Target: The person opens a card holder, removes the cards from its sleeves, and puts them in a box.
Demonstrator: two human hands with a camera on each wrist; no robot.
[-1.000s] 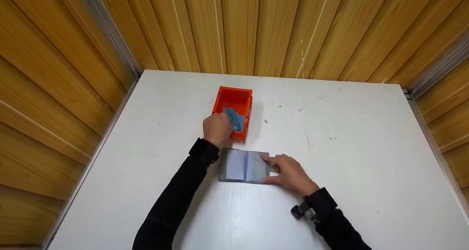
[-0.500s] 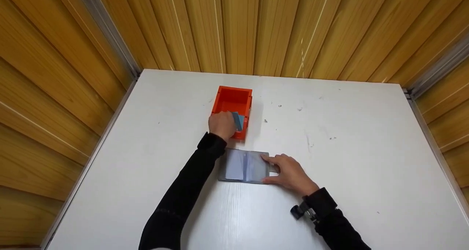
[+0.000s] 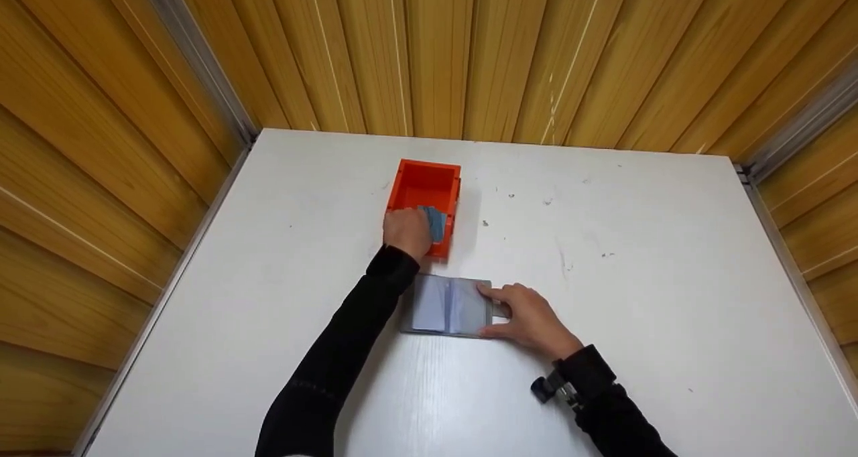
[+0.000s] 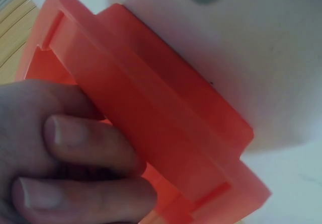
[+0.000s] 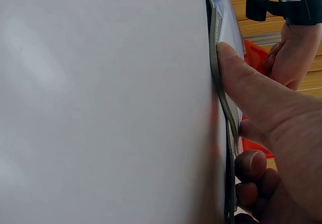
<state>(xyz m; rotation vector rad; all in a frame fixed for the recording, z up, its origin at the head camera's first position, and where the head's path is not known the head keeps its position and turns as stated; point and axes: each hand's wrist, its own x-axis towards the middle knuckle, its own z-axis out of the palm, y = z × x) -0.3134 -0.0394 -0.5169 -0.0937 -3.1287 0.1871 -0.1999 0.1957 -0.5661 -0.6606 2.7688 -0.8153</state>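
Observation:
My left hand (image 3: pixel 407 231) reaches over the near left side of an orange plastic bin (image 3: pixel 429 175). Blue-grey cards (image 3: pixel 436 226) show inside the bin, right beside the knuckles. In the left wrist view the fingers (image 4: pixel 95 143) curl down inside the bin wall; the thumb and index tips are hidden, so I cannot tell whether they pinch a card. My right hand (image 3: pixel 533 317) grips the right edge of an open card holder (image 3: pixel 429 303) with clear sleeves, which lies on the table. Thumb (image 5: pixel 236 65) and fingers clasp its grey cover edge.
The white table (image 3: pixel 603 309) bears a few dark marks right of the bin. Yellow wood-look panels (image 3: pixel 469 55) stand behind it and at both sides. My left forearm (image 3: pixel 335 336) crosses just left of the card holder.
My left hand has moved slightly right and down over the bin. The cards beside it, earlier raised and fanned out, now show lower and closer together. The right hand and card holder stay put.

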